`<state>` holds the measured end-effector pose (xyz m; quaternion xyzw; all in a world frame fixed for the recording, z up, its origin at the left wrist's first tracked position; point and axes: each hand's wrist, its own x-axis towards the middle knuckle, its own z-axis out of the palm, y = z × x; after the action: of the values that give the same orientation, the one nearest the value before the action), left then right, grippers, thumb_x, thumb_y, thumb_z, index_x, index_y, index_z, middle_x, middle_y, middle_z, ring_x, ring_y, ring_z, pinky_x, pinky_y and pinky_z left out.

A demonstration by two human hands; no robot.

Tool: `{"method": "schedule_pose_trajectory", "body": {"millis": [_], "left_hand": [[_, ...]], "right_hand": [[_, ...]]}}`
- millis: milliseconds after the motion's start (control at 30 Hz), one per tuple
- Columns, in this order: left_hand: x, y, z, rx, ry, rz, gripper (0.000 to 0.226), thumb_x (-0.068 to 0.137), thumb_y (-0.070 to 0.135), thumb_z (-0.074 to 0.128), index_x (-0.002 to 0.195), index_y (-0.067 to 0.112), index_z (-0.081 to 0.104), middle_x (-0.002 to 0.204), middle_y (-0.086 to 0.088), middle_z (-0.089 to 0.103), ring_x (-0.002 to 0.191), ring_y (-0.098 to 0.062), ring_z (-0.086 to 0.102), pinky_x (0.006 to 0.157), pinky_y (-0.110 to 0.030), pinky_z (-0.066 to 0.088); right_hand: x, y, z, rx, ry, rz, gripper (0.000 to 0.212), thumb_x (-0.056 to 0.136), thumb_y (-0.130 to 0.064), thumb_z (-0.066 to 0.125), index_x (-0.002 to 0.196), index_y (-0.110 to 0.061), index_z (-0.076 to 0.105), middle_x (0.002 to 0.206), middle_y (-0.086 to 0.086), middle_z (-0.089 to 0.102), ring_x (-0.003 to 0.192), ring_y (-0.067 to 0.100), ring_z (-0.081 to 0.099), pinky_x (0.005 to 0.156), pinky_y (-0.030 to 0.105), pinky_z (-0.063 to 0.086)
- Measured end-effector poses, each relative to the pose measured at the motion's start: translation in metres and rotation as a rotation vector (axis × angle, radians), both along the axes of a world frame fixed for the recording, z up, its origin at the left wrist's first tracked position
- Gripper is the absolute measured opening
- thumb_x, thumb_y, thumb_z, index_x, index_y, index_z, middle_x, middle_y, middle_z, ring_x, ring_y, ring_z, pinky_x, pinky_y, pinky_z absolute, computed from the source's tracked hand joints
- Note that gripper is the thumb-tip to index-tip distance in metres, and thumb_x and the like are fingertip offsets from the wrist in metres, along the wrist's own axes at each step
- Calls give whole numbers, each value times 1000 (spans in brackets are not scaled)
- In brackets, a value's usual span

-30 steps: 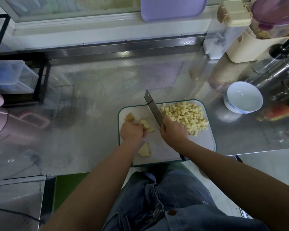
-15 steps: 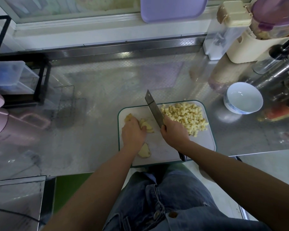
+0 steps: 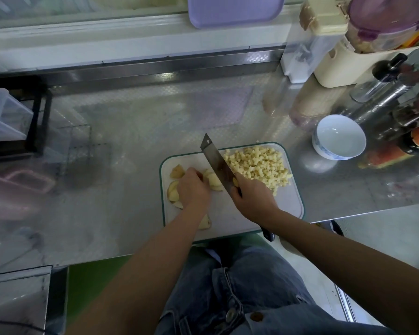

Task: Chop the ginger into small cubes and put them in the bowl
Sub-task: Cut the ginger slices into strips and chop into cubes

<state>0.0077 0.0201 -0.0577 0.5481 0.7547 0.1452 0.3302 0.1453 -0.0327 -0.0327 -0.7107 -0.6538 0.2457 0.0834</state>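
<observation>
From the head camera, a shiny metal surface (image 3: 131,141) carries a white cutting board (image 3: 288,209) with a green edge, set at the near rim in front of the person's jeans (image 3: 240,286). An empty white bowl (image 3: 317,139) stands on the surface just right of the board, apart from it. Behind the bowl crowd bottles (image 3: 382,102) and a cream container (image 3: 336,66); a black rack (image 3: 38,117) stands far left and a purple tray (image 3: 235,10) leans at the back. A heap of ginger cubes (image 3: 257,163) lies on the board's far right part. Uncut ginger pieces (image 3: 214,181) lie on its left part, several half hidden under the left hand (image 3: 194,189), which is knuckles up with fingers curled down and seems to hold the pieces in place, though its fingertips are hidden. The right hand (image 3: 252,197) grips the handle of a knife (image 3: 215,158), whose broad blade slants away to the left between the pieces and the cubes, its edge right beside the held pieces.
</observation>
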Motion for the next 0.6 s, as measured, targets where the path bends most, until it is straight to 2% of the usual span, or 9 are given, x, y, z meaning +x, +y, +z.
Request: {"method": "schedule_pose_trajectory", "body": {"millis": [167,300,400,500,600], "left_hand": [[0,4,-2,-20,10,31,14,92,18,59,101,7,63,104,-9,67,96,-25,61,69,-26,35],[-1,8,-3,-47,5,38,15,90,20,63,100,9,65,103,-8,68,96,-24,62,71,-26,36],[-2,12,-3,-74,-5,44,16,89,22,65,98,9,68,102,-9,70,95,-25,64,72,-27,38],[-2,15,-4,-97,-38,51,16,86,20,67,98,9,70,101,-9,71,95,-26,64,72,-26,39],[-3,15,-3,-108,-55,57,16,85,20,69,97,9,71,101,-9,71,95,-25,65,72,-25,39]], "right_hand": [[-6,-2,0,-56,-55,40,17,98,-27,42,102,-13,50,77,9,59,70,29,58,62,38,49],[-10,-4,-4,-73,-63,36,14,97,-23,42,102,-11,47,72,5,50,68,30,57,59,34,40],[-15,-4,-7,-76,-56,24,12,96,-21,42,102,-11,46,71,4,48,63,26,49,59,32,39],[-18,0,-9,-82,-54,12,6,96,-19,42,93,-13,41,69,4,46,62,26,46,58,32,36],[-18,-1,-12,-74,-62,4,9,96,-19,42,97,-11,44,69,3,45,62,26,45,57,32,35]]}}
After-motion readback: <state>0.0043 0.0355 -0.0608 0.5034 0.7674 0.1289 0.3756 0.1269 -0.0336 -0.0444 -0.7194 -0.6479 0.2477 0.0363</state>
